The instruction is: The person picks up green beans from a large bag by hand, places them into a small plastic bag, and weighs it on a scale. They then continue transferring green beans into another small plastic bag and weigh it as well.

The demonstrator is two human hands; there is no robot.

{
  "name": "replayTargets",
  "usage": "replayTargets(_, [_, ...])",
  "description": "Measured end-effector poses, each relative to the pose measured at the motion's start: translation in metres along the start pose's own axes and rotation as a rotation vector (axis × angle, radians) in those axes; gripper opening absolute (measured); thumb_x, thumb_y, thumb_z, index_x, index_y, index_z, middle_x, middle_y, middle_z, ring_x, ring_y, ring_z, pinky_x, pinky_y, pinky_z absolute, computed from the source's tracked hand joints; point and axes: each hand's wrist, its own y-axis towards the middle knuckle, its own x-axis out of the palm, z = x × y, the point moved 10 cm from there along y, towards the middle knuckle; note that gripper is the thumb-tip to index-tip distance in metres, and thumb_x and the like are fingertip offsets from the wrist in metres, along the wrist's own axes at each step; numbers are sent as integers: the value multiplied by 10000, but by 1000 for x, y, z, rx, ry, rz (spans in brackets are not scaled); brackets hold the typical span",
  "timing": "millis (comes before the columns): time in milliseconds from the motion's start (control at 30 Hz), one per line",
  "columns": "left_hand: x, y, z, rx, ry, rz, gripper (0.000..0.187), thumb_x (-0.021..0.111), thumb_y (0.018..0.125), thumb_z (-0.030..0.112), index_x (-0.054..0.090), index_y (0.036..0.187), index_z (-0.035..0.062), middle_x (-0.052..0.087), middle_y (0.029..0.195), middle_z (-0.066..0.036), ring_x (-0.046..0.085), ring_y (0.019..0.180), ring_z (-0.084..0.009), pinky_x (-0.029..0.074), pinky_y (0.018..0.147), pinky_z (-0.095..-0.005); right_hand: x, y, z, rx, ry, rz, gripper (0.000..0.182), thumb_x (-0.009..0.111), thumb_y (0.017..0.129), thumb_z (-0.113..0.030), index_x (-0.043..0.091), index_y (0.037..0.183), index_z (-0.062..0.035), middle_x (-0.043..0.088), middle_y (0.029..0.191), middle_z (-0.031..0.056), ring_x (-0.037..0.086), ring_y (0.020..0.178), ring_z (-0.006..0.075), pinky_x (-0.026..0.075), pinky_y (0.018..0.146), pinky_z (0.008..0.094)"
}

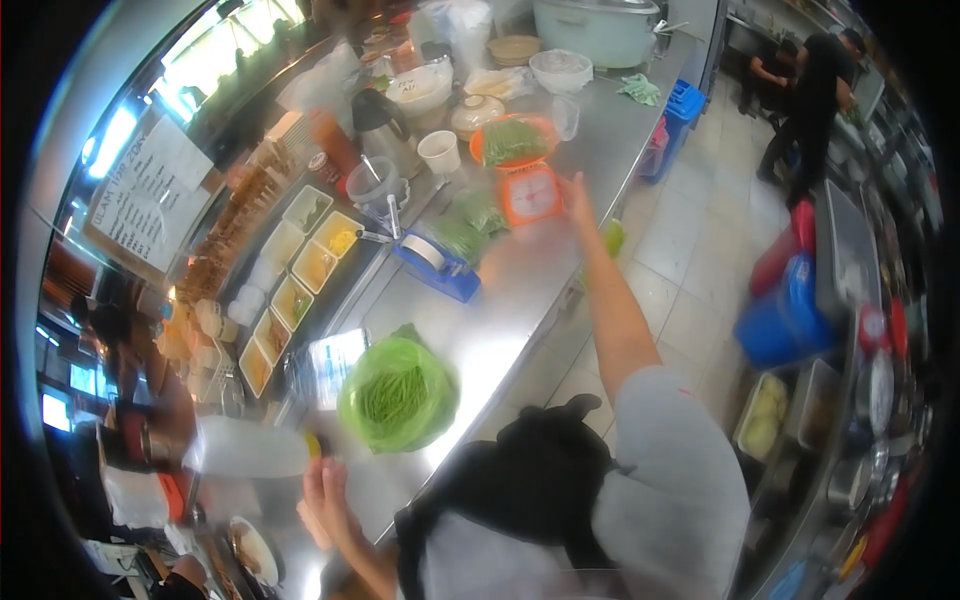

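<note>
Scale (pixel 531 200), orange-cased and pale-faced, stands on the table (pixel 520 290) near its aisle-side edge, carrying an orange tray (pixel 549 128) heaped with thin green strips (pixel 513 140). The right hand (pixel 572 192) is at the scale's side, fingers extended and apparently touching it; whether they grip, I cannot tell. A sideways push there could tilt the tray and spill the strips, and pressure from the fingers could disturb the reading. Just beside the scale lie green bundles (pixel 465 228), apparently in clear plastic, with a blue tape dispenser (pixel 445 272) nearer the person. Closer still, a green bag (pixel 440 380) stands open over more green strips, near the edge; a careless knock could tip it. The left hand (pixel 330 505), fingers extended close together, is near a pale, blurred object (pixel 245 448); I cannot tell whether it holds anything.
</note>
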Motion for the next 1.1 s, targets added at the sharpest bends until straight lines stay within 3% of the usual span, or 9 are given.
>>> replayTargets(333, [15,1,-5,10,-59,-70,305,527,892,119,473,1160,-16,521,1036,-83,539,932,-166,439,858,-285,-18,9,39,-109,-64,90,608,394,894,-517,444,1288,-56,412,1341,132,363,1248,248,268,1021,382])
replayTargets(400, [14,0,-3,19,-69,-54,303,527,892,119,475,1157,-18,519,1034,-84,538,933,-169,439,865,-289,-30,-44,-46,-363,-614,599,353,518,884,-285,586,1075,4,583,1063,173,540,1016,265,388,908,350])
replayTargets(467, [9,2,-4,26,-83,-26,300,528,892,119,476,1153,-21,518,1032,-84,537,934,-172,439,873,-292,-39,-56,-101,-427,-432,781,260,573,823,-194,615,985,5,610,937,167,575,920,274,426,851,350])
replayTargets(633, [-4,3,-9,57,-89,-18,291,534,889,110,483,1137,-33,519,1040,-99,531,937,-172,442,880,-292,4,7,-184,-586,-548,387,258,588,805,-206,650,915,19,654,803,126,628,718,231,493,667,335])
replayTargets(800, [-7,-1,-17,49,-112,-20,295,543,887,134,483,1125,-29,527,1026,-100,538,950,-182,441,893,-309,39,76,-164,-433,-1541,357,199,621,752,-217,647,729,-21,614,643,105,590,583,172,462,535,289])
replayTargets(833, [-9,-4,-19,46,-80,-35,313,544,889,155,474,1136,-25,535,1017,-100,547,951,-193,438,903,-327,49,73,-176,-442,-1542,346,199,621,752,-217,647,729,-21,614,643,105,590,583,172,462,535,289])
replayTargets(900, [-20,-6,-29,15,-121,-8,317,545,889,160,473,1137,-24,535,1020,-103,547,951,-193,439,898,-324,39,80,-143,162,-1092,71,185,616,746,-209,610,693,-32,558,602,77,543,543,163,443,500,327])
replayTargets(1000, [-34,-12,-41,-25,-151,39,319,547,890,170,472,1136,-19,536,1023,-104,547,948,-190,442,887,-319,43,90,-123,235,-500,-46,210,629,743,-216,582,684,-20,518,608,54,498,537,157,419,468,340])
replayTargets(1100, [-40,-17,-45,-50,-175,84,282,553,888,154,487,1108,-11,537,998,-88,544,917,-171,449,861,-293,35,115,-107,162,-606,-64,198,629,736,-205,582,696,-16,531,647,50,483,540,153,395,438,321])
